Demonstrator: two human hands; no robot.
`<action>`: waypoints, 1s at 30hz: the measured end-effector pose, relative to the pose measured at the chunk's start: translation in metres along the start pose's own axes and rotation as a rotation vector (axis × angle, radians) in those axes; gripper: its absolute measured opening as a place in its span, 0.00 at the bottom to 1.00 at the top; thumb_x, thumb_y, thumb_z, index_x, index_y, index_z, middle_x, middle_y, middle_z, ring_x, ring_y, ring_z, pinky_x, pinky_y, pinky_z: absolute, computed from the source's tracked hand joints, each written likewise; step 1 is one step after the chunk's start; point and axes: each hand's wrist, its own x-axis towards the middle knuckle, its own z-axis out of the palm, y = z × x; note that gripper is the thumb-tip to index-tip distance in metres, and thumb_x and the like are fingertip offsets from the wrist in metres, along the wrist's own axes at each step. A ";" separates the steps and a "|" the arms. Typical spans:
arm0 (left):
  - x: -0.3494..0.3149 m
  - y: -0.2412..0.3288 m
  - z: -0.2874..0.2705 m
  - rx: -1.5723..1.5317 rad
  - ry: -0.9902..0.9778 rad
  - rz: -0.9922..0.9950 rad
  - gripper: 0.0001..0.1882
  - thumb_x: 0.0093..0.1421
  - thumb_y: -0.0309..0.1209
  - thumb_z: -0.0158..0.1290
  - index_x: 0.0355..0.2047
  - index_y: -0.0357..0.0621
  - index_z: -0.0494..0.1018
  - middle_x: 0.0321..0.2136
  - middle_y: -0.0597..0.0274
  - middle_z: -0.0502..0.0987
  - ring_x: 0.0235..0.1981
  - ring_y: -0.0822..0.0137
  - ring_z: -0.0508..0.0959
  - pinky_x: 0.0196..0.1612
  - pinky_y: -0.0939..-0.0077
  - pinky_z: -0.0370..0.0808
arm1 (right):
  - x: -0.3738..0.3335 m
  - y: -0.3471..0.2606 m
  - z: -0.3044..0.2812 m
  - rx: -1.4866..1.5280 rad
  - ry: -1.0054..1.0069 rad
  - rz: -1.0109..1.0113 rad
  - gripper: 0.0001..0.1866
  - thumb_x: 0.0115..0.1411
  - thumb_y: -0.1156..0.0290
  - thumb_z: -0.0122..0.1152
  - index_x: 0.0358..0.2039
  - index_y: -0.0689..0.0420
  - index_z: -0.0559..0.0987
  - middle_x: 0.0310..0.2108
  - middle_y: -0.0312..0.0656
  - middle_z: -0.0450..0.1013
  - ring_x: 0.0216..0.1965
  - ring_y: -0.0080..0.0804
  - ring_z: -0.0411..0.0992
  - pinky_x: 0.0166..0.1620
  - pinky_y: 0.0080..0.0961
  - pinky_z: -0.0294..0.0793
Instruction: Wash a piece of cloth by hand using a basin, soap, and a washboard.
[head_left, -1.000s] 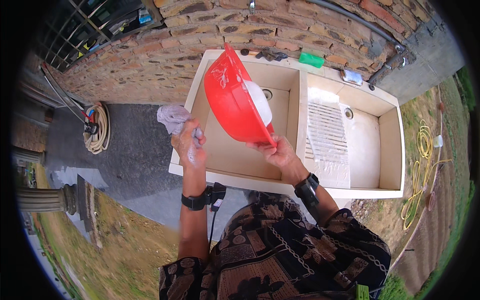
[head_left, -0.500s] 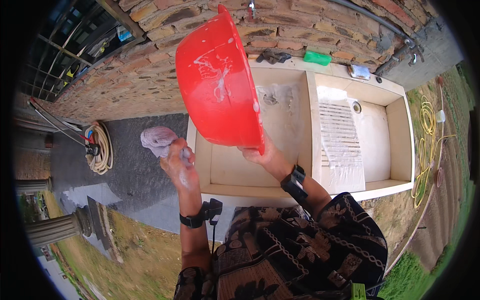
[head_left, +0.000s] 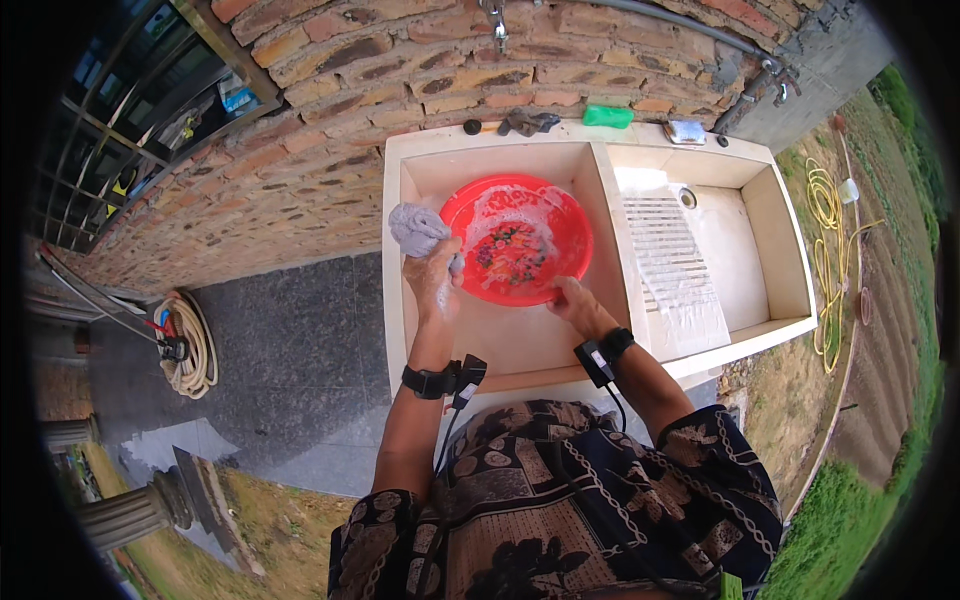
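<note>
A red plastic basin sits in the left compartment of the pale double sink, its inside up. Foam and a bright flower print show on its bottom. My left hand is closed round a bunched greyish-lilac cloth at the basin's left rim, with suds on the wrist. At the near right rim, my right hand grips the basin with thumb and fingers.
The right compartment has a soapy ribbed washboard and a drain. Along the back ledge lie a dark rag, a green block and a silvery packet. A tap juts from the brick wall. A coiled hose lies at left.
The basin was held up on its side above the sink; now it is down in the left compartment, inside up. My left hand has moved right with the cloth to its rim.
</note>
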 end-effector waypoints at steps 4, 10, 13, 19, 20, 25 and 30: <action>0.023 -0.015 0.015 0.005 -0.097 -0.107 0.07 0.48 0.24 0.59 0.27 0.45 0.71 0.16 0.67 0.71 0.12 0.75 0.68 0.11 0.83 0.58 | 0.026 -0.004 -0.005 0.041 0.177 0.599 0.25 0.53 0.65 0.66 0.46 0.61 0.66 0.43 0.49 0.66 0.41 0.45 0.72 0.39 0.41 0.77; 0.021 -0.024 0.041 0.034 -0.188 -0.258 0.08 0.49 0.26 0.61 0.26 0.46 0.71 0.14 0.67 0.69 0.11 0.74 0.67 0.10 0.82 0.59 | 0.117 -0.132 -0.061 -0.578 0.431 0.119 0.30 0.50 0.65 0.66 0.48 0.64 0.63 0.44 0.57 0.65 0.47 0.55 0.68 0.46 0.46 0.70; 0.021 -0.022 0.057 0.063 -0.203 -0.238 0.07 0.50 0.26 0.60 0.25 0.46 0.71 0.13 0.68 0.69 0.09 0.75 0.65 0.09 0.82 0.57 | 0.193 -0.203 -0.092 -0.187 0.473 -0.152 0.28 0.57 0.65 0.61 0.51 0.67 0.63 0.42 0.58 0.69 0.38 0.47 0.73 0.41 0.39 0.72; 0.012 -0.021 0.076 0.037 -0.271 -0.211 0.06 0.51 0.24 0.60 0.23 0.45 0.72 0.13 0.68 0.69 0.08 0.77 0.64 0.08 0.83 0.55 | 0.305 -0.296 -0.114 -0.107 0.599 -0.444 0.25 0.60 0.65 0.57 0.48 0.72 0.63 0.33 0.58 0.71 0.34 0.52 0.71 0.40 0.46 0.69; 0.010 -0.022 0.076 0.034 -0.287 -0.211 0.06 0.51 0.25 0.60 0.23 0.45 0.72 0.13 0.68 0.70 0.08 0.77 0.64 0.08 0.83 0.55 | 0.317 -0.296 -0.113 -0.296 0.651 -0.496 0.22 0.61 0.67 0.55 0.47 0.71 0.64 0.31 0.58 0.70 0.33 0.54 0.71 0.39 0.47 0.68; 0.021 -0.017 0.060 0.123 -0.270 -0.225 0.06 0.52 0.27 0.60 0.25 0.46 0.72 0.14 0.68 0.70 0.09 0.77 0.65 0.09 0.83 0.57 | 0.338 -0.283 -0.129 -1.144 0.560 -0.828 0.11 0.62 0.71 0.50 0.38 0.66 0.67 0.29 0.61 0.69 0.34 0.61 0.67 0.39 0.48 0.67; 0.031 -0.021 0.029 0.145 -0.175 -0.244 0.08 0.51 0.31 0.62 0.26 0.47 0.72 0.15 0.68 0.69 0.11 0.76 0.67 0.10 0.82 0.59 | 0.332 -0.293 -0.140 -0.366 0.497 -0.640 0.08 0.62 0.70 0.50 0.41 0.59 0.70 0.29 0.58 0.72 0.32 0.60 0.70 0.37 0.48 0.68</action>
